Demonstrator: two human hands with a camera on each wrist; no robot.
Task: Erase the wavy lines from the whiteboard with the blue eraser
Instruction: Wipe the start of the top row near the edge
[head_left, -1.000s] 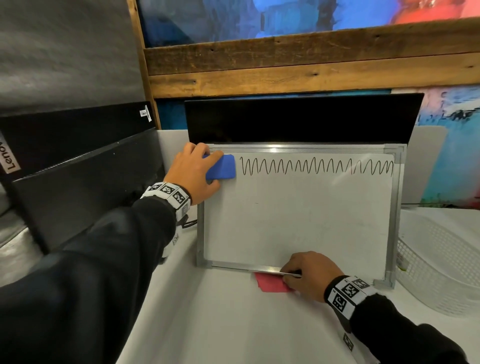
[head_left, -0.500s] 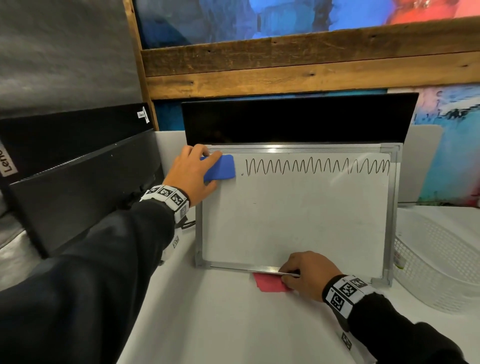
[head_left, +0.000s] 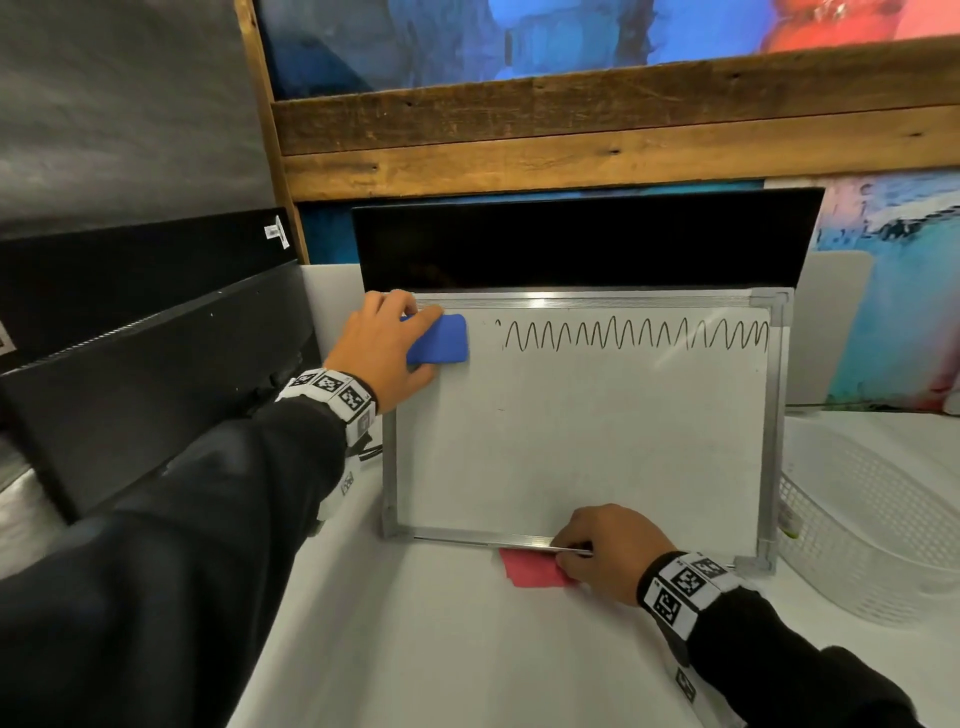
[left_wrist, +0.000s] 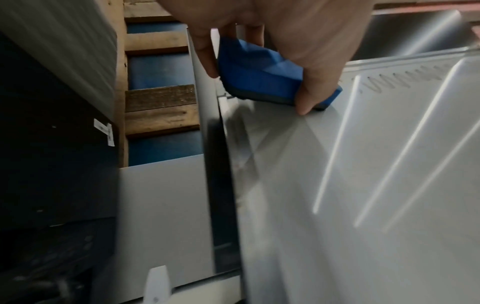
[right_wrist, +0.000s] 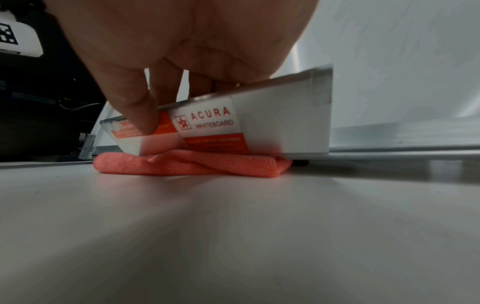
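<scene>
The whiteboard (head_left: 582, 441) leans upright against a black monitor. A black wavy line (head_left: 634, 335) runs along its top, from left of the middle to the right frame. My left hand (head_left: 384, 343) grips the blue eraser (head_left: 439, 340), flat on the board's top left corner, a short gap left of the line. In the left wrist view the thumb and fingers (left_wrist: 311, 82) clasp the eraser (left_wrist: 259, 76), with the wavy line (left_wrist: 400, 79) beyond. My right hand (head_left: 602, 545) pinches the board's bottom ledge (right_wrist: 259, 123), thumb (right_wrist: 137, 111) on its labelled front.
A folded red cloth (head_left: 530, 569) lies under the board's bottom edge, seen close as the cloth (right_wrist: 192, 164) in the right wrist view. A white mesh basket (head_left: 872, 525) stands right of the board. Black monitors (head_left: 145, 374) line the left side. The white table (head_left: 467, 649) extends toward me.
The left end of the wavy line is shorter, and the gap between it and the eraser has widened. The eraser stays at the top left corner. The right hand has not moved.
</scene>
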